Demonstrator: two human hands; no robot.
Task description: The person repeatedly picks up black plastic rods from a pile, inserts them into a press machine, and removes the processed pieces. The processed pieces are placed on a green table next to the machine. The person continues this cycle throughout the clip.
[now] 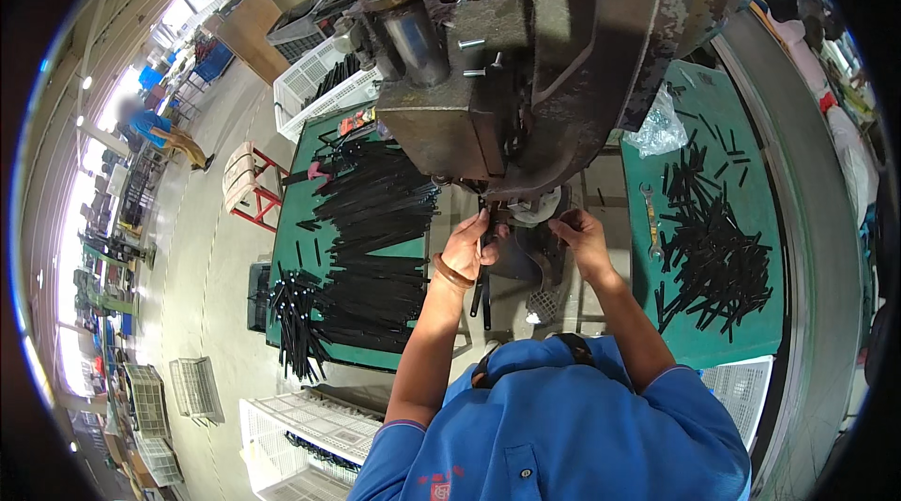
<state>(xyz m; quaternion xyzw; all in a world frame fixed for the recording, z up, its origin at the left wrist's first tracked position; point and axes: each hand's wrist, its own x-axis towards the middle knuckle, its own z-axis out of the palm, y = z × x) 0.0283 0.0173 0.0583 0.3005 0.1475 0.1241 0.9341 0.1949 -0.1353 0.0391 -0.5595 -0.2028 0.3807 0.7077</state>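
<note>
My left hand (464,248), with a brown bangle at the wrist, is closed around long black strips (485,302) whose ends hang below it. Their upper ends reach up under the head of a large, worn metal press (441,121). To the right, my right hand (584,236) is pinched closed beside a round metal plate (537,210) under the press. Whatever lies between its fingertips is too small to make out. A metal foot pedal (543,305) shows below, between my forearms.
Bundles of long black strips (371,201) cover the left green table (413,356). Short black pieces (718,262), a wrench (650,220) and a clear plastic bag (659,126) lie on the right one. White crates (310,421) stand nearby. A person (155,126) walks far left.
</note>
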